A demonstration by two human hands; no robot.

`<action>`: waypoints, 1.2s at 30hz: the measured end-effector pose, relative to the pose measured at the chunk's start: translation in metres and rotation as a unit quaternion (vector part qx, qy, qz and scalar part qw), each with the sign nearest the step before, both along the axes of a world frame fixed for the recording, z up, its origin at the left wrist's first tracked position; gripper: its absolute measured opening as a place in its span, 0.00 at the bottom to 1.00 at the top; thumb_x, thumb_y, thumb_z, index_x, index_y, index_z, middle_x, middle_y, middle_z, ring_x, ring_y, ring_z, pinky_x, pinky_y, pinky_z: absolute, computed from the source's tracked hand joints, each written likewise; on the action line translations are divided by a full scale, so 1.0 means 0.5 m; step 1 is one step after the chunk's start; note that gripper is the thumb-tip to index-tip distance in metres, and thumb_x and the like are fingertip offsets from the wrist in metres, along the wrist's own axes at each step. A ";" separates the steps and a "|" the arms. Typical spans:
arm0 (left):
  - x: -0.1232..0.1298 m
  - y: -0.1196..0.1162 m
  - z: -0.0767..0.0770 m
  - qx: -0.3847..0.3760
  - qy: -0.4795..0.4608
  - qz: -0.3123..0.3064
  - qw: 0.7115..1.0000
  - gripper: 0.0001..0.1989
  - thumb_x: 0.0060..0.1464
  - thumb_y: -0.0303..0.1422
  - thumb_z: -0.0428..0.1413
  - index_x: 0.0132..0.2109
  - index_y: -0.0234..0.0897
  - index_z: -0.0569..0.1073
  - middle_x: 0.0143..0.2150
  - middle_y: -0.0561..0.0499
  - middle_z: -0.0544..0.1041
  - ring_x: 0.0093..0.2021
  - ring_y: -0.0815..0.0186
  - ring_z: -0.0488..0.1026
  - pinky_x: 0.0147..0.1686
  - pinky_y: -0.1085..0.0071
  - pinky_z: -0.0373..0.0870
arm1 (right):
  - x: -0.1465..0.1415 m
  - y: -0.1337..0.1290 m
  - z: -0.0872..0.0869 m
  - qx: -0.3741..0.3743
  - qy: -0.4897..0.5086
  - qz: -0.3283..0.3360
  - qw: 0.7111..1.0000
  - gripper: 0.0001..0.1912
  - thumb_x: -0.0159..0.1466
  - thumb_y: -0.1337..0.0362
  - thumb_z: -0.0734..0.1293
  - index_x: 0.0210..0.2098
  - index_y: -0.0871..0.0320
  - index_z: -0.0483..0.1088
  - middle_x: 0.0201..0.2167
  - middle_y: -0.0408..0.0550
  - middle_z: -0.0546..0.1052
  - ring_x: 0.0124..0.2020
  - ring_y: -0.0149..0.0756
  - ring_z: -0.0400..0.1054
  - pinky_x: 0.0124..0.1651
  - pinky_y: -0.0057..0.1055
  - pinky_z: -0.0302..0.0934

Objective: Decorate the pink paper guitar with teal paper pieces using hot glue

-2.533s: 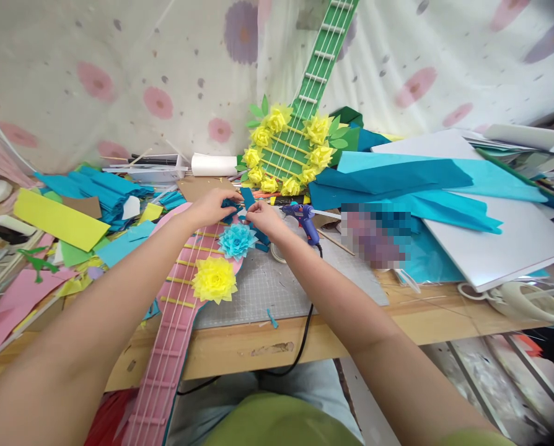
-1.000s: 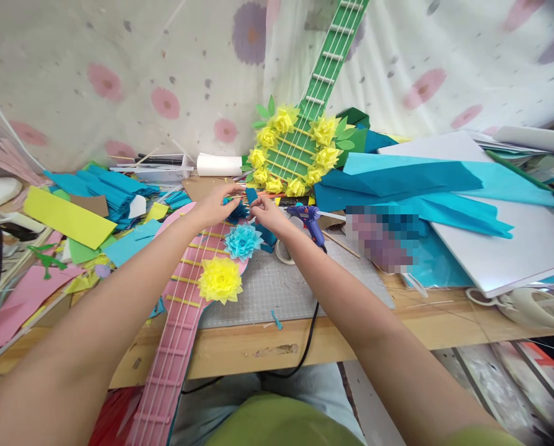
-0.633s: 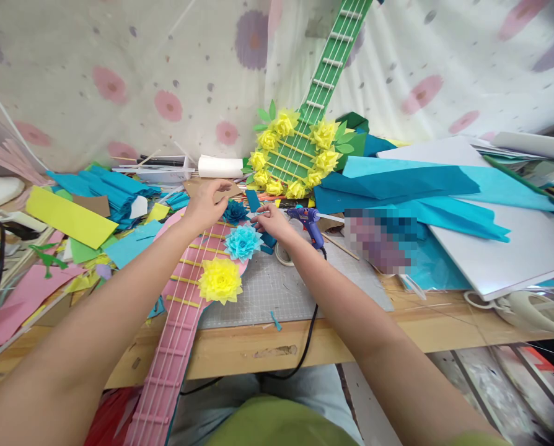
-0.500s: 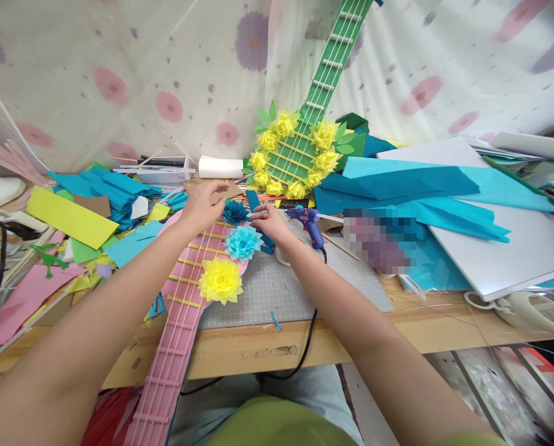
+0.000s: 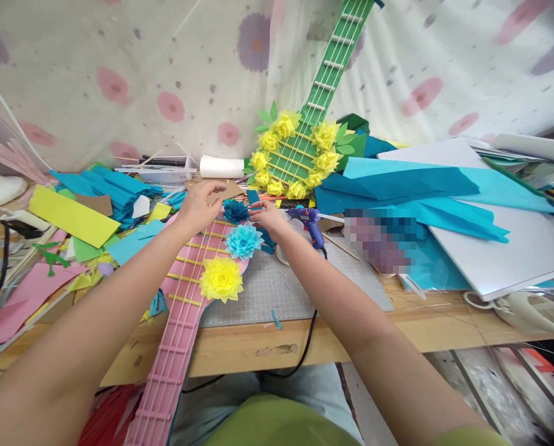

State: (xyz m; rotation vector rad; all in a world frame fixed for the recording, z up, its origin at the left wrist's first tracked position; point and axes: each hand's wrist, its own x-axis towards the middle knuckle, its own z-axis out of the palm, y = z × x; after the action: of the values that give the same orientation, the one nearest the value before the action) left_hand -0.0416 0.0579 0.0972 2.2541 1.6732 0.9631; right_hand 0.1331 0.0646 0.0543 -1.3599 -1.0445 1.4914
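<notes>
A pink paper guitar (image 5: 179, 334) with white strings and yellow strips lies slantwise on the bench, its neck toward me. On its body are a dark blue paper flower (image 5: 236, 210), a light blue paper flower (image 5: 244, 240) and a yellow paper flower (image 5: 222, 279). My left hand (image 5: 201, 204) hovers over the body's far end, fingers curved and apart, holding nothing visible. Stretched out beside the dark blue flower's right edge are the fingers of my right hand (image 5: 270, 220); whether they touch it I cannot tell. Both hands look open.
A purple glue gun (image 5: 310, 226) lies right of my right hand on a grey cutting mat (image 5: 277, 288). Behind leans a green paper guitar (image 5: 321, 93) with yellow flowers. Blue paper sheets (image 5: 398, 189) and white boards cover the right; paper scraps (image 5: 72, 217) crowd the left.
My right hand's fingers have shifted very slightly beside the dark blue flower. My left hand has hardly moved, and the guitar and flowers stay in place.
</notes>
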 end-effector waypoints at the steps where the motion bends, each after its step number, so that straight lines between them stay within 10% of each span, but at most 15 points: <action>1: -0.002 -0.002 0.000 -0.001 0.000 0.005 1.000 0.18 0.49 0.29 0.49 0.47 0.37 0.72 0.50 0.47 0.75 0.49 0.60 0.71 0.50 0.64 0.68 | -0.001 0.000 0.003 -0.010 0.012 -0.001 1.000 0.19 0.45 0.82 0.63 0.32 0.56 0.60 0.28 0.39 0.73 0.29 0.27 0.67 0.32 0.25 0.61; 22: -0.047 -0.023 -0.021 -0.015 0.001 0.027 1.000 0.18 0.49 0.29 0.49 0.48 0.36 0.71 0.49 0.47 0.75 0.49 0.61 0.71 0.50 0.66 0.66 | 0.014 -0.018 0.032 -0.035 -0.006 0.002 0.999 0.14 0.52 0.74 0.69 0.33 0.56 0.60 0.26 0.41 0.73 0.26 0.25 0.65 0.27 0.23 0.60; 36: -0.114 -0.085 -0.024 -0.041 0.056 0.182 0.981 0.12 0.53 0.41 0.49 0.33 0.40 0.73 0.28 0.49 0.74 0.32 0.60 0.70 0.31 0.68 0.62 | 0.047 -0.062 0.004 0.052 -0.035 -0.012 0.998 0.14 0.50 0.77 0.61 0.34 0.56 0.60 0.33 0.42 0.75 0.27 0.25 0.67 0.29 0.24 0.61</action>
State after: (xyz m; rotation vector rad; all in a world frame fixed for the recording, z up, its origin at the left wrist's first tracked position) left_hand -0.0987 0.0155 0.0851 2.0233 2.1848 0.8266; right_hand 0.1565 0.0337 0.0561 -1.3534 -1.1300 1.3614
